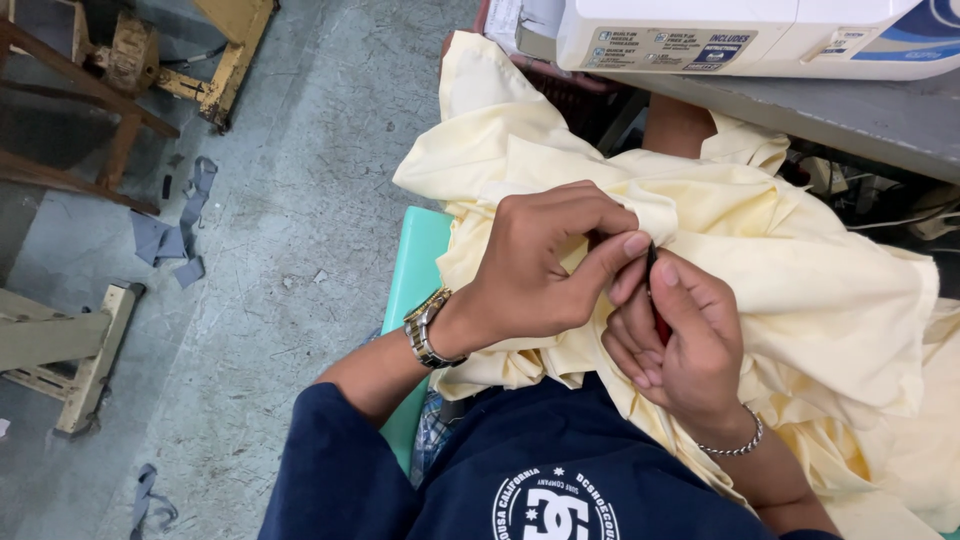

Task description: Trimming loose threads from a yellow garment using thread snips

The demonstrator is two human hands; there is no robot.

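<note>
A large pale yellow cloth [800, 290] lies bunched across my lap. My left hand [545, 265], with a metal watch on the wrist, pinches a fold of this cloth between thumb and fingers. Close beside it, my right hand [680, 350], with a chain bracelet on its wrist, grips a small thin tool [655, 290] with a dark tip and a red handle. The tool's tip meets the cloth right where the left fingers pinch. Most of the tool is hidden inside the fist.
A white sewing machine [740, 35] stands on a grey table [860, 115] at the top right. I sit on a green stool [415, 290]. Grey fabric scraps [175, 230] litter the concrete floor, with wooden furniture legs [90, 110] at the left.
</note>
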